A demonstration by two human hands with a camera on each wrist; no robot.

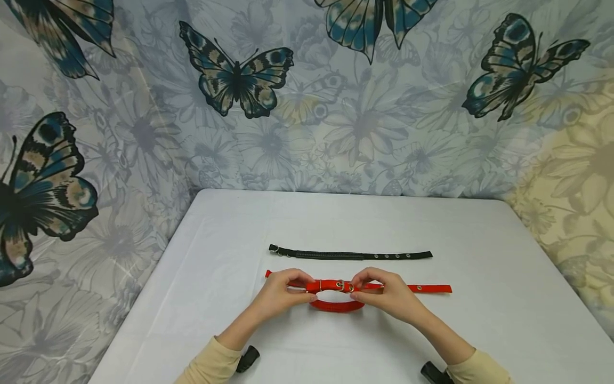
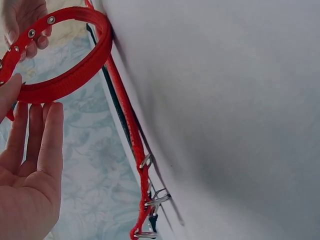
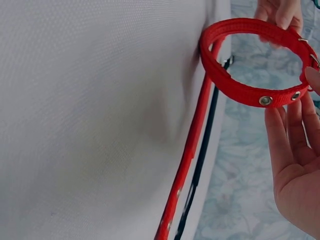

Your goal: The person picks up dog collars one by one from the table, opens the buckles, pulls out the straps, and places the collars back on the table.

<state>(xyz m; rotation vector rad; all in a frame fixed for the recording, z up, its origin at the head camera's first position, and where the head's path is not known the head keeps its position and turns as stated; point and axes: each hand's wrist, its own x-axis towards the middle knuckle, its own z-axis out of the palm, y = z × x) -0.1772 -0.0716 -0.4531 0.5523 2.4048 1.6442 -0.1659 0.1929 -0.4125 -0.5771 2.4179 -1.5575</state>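
Observation:
A red collar (image 1: pixel 337 307), closed into a loop by its metal buckle (image 1: pixel 341 285), is held up between both hands. My left hand (image 1: pixel 282 293) pinches it left of the buckle, thumb against fingers. On the buckle's other side, my right hand (image 1: pixel 392 294) pinches the same collar near a metal ring. Metal eyelets (image 3: pixel 265 100) line the strap beside the right fingers in the right wrist view. Behind the loop, a second red collar (image 1: pixel 430 288) lies stretched out on the table; the hands cover part of it. Its metal rings and buckle (image 2: pixel 157 199) show in the left wrist view.
Farther back, a black collar (image 1: pixel 331 255) lies straight across the white-covered table (image 1: pixel 230 224), its eyelets toward the right. Butterfly-patterned cloth (image 1: pixel 307 154) hangs behind and along the sides. Dark devices (image 1: pixel 248 359) sit by both wrists.

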